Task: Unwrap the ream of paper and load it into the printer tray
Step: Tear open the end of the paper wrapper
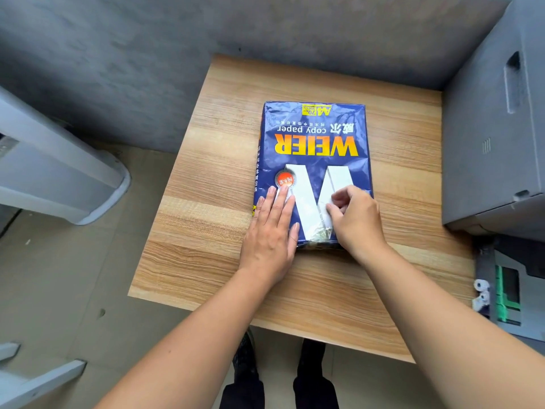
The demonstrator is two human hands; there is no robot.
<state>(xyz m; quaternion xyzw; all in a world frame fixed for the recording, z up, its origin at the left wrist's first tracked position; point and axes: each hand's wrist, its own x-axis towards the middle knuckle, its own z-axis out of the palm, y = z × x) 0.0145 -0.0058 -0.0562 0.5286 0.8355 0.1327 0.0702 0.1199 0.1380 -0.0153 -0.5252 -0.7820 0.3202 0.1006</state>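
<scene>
While still wrapped, ream [314, 149] under hands.

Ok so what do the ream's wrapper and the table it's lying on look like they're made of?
The ream's wrapper looks like glossy coated paper or thin plastic film: it crinkles and catches light near the top edge. Which of the two, the picture doesn't settle. The table shows a flat, matte printed wood grain in repeating bands, so probably laminate rather than solid wood.

1. A wood-grain bench [224, 160] stands with its far edge against a grey, mottled wall [147, 54].
2. Beige tiled floor [73, 276] lies left of the bench.
3. A pale grey cabinet [59, 178] stands beyond the bench's left edge.
</scene>
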